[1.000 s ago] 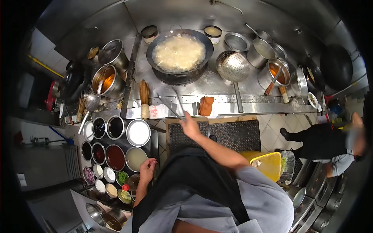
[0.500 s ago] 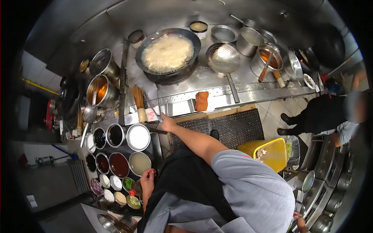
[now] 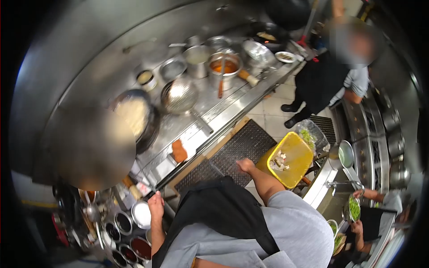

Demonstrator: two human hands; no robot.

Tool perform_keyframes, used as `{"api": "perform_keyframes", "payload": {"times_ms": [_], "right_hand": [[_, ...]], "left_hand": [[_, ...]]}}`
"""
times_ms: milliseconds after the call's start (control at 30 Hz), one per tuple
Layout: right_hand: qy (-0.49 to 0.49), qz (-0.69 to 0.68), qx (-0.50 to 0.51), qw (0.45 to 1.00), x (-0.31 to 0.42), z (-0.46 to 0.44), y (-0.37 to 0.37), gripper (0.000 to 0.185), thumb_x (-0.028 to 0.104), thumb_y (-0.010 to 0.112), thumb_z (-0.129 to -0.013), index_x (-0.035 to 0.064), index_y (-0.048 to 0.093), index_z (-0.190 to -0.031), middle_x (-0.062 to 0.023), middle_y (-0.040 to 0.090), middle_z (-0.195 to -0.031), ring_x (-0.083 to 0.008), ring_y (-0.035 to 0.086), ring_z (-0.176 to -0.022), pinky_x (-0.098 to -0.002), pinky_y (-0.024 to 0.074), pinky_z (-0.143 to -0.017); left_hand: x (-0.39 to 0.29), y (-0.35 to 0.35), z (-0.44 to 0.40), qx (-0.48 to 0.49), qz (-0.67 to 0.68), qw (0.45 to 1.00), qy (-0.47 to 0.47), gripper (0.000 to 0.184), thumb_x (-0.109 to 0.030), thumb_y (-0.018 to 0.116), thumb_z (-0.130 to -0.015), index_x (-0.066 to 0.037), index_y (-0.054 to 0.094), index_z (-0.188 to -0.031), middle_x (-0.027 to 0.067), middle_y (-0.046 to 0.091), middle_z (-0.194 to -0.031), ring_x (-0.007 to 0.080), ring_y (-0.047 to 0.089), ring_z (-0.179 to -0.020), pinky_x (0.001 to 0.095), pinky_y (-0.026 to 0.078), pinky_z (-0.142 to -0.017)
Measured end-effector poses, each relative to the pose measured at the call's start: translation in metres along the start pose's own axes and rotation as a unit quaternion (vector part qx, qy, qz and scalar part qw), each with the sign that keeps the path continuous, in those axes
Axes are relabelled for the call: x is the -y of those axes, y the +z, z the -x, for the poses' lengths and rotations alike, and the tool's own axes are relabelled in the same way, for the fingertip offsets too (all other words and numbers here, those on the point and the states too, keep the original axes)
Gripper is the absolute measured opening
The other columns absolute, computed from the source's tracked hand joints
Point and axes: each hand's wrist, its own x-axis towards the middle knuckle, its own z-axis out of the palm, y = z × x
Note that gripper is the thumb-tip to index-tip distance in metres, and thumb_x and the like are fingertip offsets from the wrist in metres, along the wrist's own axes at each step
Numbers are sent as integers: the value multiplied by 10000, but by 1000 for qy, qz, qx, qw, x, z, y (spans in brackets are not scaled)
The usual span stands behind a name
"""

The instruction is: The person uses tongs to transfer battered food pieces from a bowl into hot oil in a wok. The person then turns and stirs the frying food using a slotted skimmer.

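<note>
My left hand (image 3: 156, 204) is by the counter's front edge, its fingers closed; whatever they hold is hard to make out. A thin metal bar lies beside its fingertips. Below that hand stand a pot of white contents (image 3: 141, 215) and several pots of dark sauce (image 3: 123, 222). My right hand (image 3: 245, 165) is over the floor mat, left of the yellow bin (image 3: 291, 160), its fingers blurred and seemingly bent, with nothing visible in them. On the stove, the wok (image 3: 147, 136) holds pale, frothy contents, partly hidden by a blurred patch.
A perforated strainer (image 3: 179, 95) and an orange cloth (image 3: 179, 152) lie on the counter. Behind them are a pot of orange liquid (image 3: 225, 66) and other pans. A person in a black apron (image 3: 319, 80) stands upper right; another, lower right, holds a bowl of greens (image 3: 354, 209).
My view has turned right. My right hand has left the tongs at the counter edge and is near the bin. My left hand has moved from the sauce pots up to the counter edge.
</note>
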Motion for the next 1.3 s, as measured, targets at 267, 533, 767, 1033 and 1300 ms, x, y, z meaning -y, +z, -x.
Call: {"api": "perform_keyframes", "payload": {"times_ms": [267, 533, 767, 1033, 1300], "right_hand": [[410, -272, 77, 867, -189, 129, 18, 363, 216, 384, -996, 77, 711, -921, -78, 737, -808, -204, 660, -546, -364, 531, -475], [302, -462, -179, 814, -96, 159, -37, 231, 282, 571, -952, 96, 699, -901, -75, 639, -652, -151, 549, -445, -327, 419, -385], [68, -684, -300, 661, 39, 121, -164, 313, 337, 601, -958, 92, 637, -1150, -28, 624, -734, -74, 469, -459, -246, 420, -410], [121, -584, -278, 753, 42, 133, -96, 218, 242, 514, -1004, 65, 640, -1024, -5, 566, -654, -85, 470, -476, -248, 421, -422], [132, -679, -249, 678, 94, 153, -65, 196, 209, 507, -985, 127, 619, -1124, -12, 585, -760, -91, 496, -561, -268, 475, -475]], "left_hand": [[-78, 103, -87, 50, 87, 990, 104, 420, -304, 447, -1055, -49, 575, -747, -22, 495, -598, 45, 391, -509, 230, 293, -465], [-188, 225, -102, 279, 156, 932, 173, 287, -229, 529, -1022, 5, 616, -1164, 66, 673, -894, 105, 624, -763, 245, 522, -685], [-471, 261, -70, 301, 199, 722, 591, 706, -28, 630, -892, -22, 303, -1517, 43, 643, -848, 119, 571, -729, 271, 498, -711], [-443, 190, -60, 412, 280, 722, 480, 367, -56, 486, -1001, -7, 531, -1362, 36, 622, -761, 75, 532, -654, 229, 452, -604], [-305, 188, -22, 466, 102, 732, 488, 327, -211, 565, -989, 8, 627, -1223, 137, 694, -1060, 254, 659, -974, 345, 513, -870]]}}
